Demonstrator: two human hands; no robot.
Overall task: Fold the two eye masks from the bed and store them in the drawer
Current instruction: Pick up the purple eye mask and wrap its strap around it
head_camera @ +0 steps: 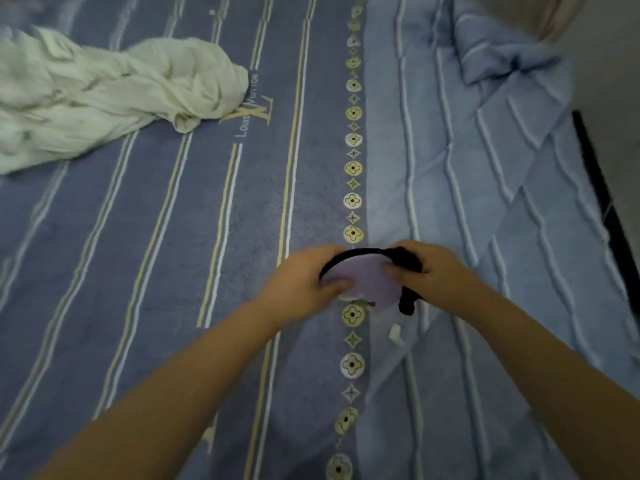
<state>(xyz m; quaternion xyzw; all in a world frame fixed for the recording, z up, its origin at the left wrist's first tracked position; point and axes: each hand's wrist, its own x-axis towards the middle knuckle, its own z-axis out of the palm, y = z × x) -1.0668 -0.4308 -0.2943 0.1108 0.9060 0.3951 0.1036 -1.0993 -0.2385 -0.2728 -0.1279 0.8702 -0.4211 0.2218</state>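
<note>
On the bed (173,237), near the lower centre of the head view, both hands meet over a lilac eye mask (362,280) edged in black. Left hand (304,284): fingers curled onto the mask's left end, thumb pressed on the lilac face. Right hand (427,268): closed around the mask's right end and a bunch of black strap (407,299), one end of which hangs loose below the hand. The mask lies just above or on the bedding; contact cannot be determined. Both hands cover the mask's ends, so its full outline and fold state are hard to make out. A small white item (394,332) just below the mask is too blurred to identify.

Bed surface: a blue-grey blanket with pale stripes and a vertical band of flower medallions (353,168), beside a lighter blue ribbed quilt (485,150), rumpled at upper right. A crumpled cream cloth (104,95) lies at upper left, partly cut off. A dark edge (602,202) and pale floor show at far right.
</note>
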